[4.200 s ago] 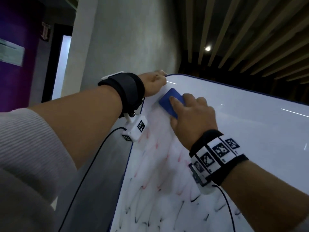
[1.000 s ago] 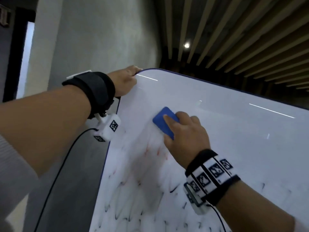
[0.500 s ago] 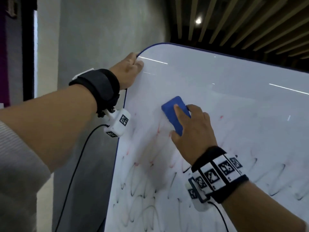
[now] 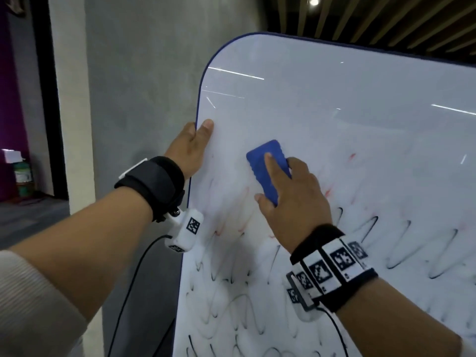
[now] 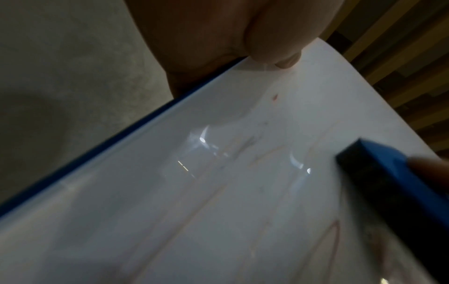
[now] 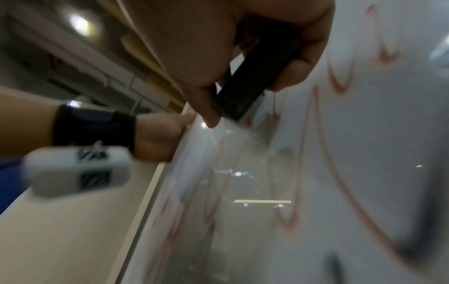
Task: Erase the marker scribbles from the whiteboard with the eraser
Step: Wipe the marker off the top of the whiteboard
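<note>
A white whiteboard (image 4: 334, 104) with a dark blue rim stands upright in front of me. Black and faint red marker scribbles (image 4: 373, 240) cover its lower part; the upper part is wiped to a smear. My right hand (image 4: 291, 199) grips a blue eraser (image 4: 260, 163) and presses it flat on the board, thumb on one side and fingers on the other, as the right wrist view shows around the eraser (image 6: 255, 76). My left hand (image 4: 192, 148) grips the board's left edge, thumb on the front face, fingers hidden behind. The eraser (image 5: 401, 173) shows at the right in the left wrist view.
A grey concrete wall (image 4: 141, 73) stands behind the board's left edge. A dark doorway and a purple wall (image 4: 15, 99) lie at the far left, with a green bottle (image 4: 22, 173) on the floor there. Wooden ceiling slats (image 4: 386, 16) run overhead.
My left hand has slid down from the board's top corner to lower on its left edge. The eraser has moved down the board, and the view has tilted downward.
</note>
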The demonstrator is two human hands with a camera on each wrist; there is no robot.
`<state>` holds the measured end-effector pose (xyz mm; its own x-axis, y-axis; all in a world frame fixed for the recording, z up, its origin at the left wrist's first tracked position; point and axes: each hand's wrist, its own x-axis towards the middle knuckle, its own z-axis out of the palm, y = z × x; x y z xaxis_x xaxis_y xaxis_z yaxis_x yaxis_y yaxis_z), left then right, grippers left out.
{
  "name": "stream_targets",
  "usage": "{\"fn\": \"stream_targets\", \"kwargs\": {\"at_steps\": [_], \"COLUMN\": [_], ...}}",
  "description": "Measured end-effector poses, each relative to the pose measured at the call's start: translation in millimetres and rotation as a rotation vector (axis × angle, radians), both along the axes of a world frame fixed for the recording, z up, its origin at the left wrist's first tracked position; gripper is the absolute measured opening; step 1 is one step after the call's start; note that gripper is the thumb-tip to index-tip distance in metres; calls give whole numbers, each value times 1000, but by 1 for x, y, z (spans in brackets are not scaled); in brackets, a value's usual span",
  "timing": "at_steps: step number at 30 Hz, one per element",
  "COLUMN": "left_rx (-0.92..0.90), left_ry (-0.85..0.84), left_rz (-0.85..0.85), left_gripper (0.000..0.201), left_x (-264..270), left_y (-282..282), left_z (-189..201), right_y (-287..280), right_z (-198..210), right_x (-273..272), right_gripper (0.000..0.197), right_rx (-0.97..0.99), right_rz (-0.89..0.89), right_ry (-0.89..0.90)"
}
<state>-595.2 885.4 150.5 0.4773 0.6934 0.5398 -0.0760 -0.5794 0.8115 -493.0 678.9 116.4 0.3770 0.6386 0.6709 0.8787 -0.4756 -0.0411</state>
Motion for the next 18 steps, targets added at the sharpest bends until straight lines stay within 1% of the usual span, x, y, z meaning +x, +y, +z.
{"fn": "stream_targets", "kwargs": {"at_steps": [2,3,4,5,7,9,10,12,13,15,16,17,18], "left_rx": [-31,-38,-37,-41,-22,-2,-12,-56,-68,-68,-61,-64,-59], "left_ry": [-23,-35,-41,-41,-59,-77,-78,-79,-78,-64,-65,-70,-70], "left_rz": [1,-6,-6,4,5,-18,-16,-16,-13,-12,-28,-36,-39], "left_gripper": [18,19,23,24,21,38,40,31,25,25,30,39,47], "left_x": [2,4,4,5,7,8,7,7,7,5,3,3,5], "left_y": [1,3,1,4,8,8,6,5,5,1,-3,-1,2], "left_z": [-7,-8,-7,-8,-11,-13,-13,-12,-11,-9,-8,-8,-8], "right_y": [-8,-13,-15,-14,-6,4,7,14,17,21,22,25,30], "right_z": [-36,-52,-61,-59,-36,-1,11,12,-1,-39,-53,-59,-54], "right_x": [-11,-16,-17,-15,-8,0,2,-2,-9,-27,-34,-37,-37], "right_gripper": [72,72,71,71,70,70,71,72,72,71,69,68,67], "right_rx": [-159,-241,-282,-267,-127,25,67,92,51,-119,-204,-243,-231], "right_rz": [36,49,53,61,72,45,35,33,51,121,139,143,150], "right_ry": [36,58,70,73,48,28,32,44,51,36,25,19,10]}}
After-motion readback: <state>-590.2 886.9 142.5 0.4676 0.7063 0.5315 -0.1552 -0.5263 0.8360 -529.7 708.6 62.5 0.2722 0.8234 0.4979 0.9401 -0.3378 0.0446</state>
